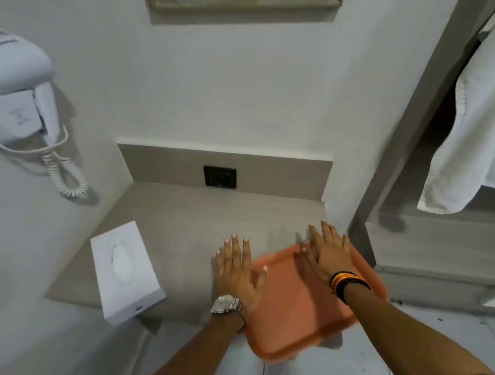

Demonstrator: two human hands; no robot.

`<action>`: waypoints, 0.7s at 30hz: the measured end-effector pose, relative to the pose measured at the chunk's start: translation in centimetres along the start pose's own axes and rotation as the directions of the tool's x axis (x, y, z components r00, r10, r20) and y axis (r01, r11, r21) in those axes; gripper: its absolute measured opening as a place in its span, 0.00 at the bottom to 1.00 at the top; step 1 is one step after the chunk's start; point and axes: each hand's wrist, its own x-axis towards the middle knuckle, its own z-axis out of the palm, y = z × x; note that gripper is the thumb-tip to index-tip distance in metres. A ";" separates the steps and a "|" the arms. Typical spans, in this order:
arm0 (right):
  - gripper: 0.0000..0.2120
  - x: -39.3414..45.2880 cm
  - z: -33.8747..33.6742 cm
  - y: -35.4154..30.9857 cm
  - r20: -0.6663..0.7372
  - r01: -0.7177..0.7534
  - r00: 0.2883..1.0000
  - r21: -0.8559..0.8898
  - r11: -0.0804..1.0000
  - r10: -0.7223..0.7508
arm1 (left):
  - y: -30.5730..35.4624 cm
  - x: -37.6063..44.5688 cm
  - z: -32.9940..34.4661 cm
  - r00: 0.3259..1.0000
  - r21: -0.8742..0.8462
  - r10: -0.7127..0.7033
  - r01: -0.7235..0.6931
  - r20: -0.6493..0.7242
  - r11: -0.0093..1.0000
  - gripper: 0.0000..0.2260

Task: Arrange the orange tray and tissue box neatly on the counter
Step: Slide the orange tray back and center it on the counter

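- Two objects concern us: a flat orange plastic tray (299,306) with a low raised rim, and a white rectangular tissue box (125,271) with an oval opening on top.
- We see both resting on the pale wood-grain counter (179,211); the tray sits skewed at the near right, and its near corner juts past the counter's front edge.
- We judge the main risk to be tipping: downward pressure on the overhanging part, or a pull toward us, could send the tray off the edge.
- We note a second risk: the tissue box also overhangs the front edge at its near corner, so a careless sideways sweep could knock it down.
- Our left hand (238,272) lies spread flat, fingers wide, at the tray's left rim, with the thumb over the tray; it grips nothing.
- Our right hand (328,256) is likewise splayed, palm down over the tray's far corner near the white wall (232,97); we cannot tell whether it presses on the tray or hovers above it.
- We place the tissue box well apart from both hands, to the left.
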 end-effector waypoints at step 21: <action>0.35 -1.2 3.0 9.6 0.197 -0.418 0.907 0.336 0.844 0.372 | 7.9 -1.5 2.4 0.600 -0.219 -0.671 0.794 0.437 0.567 0.44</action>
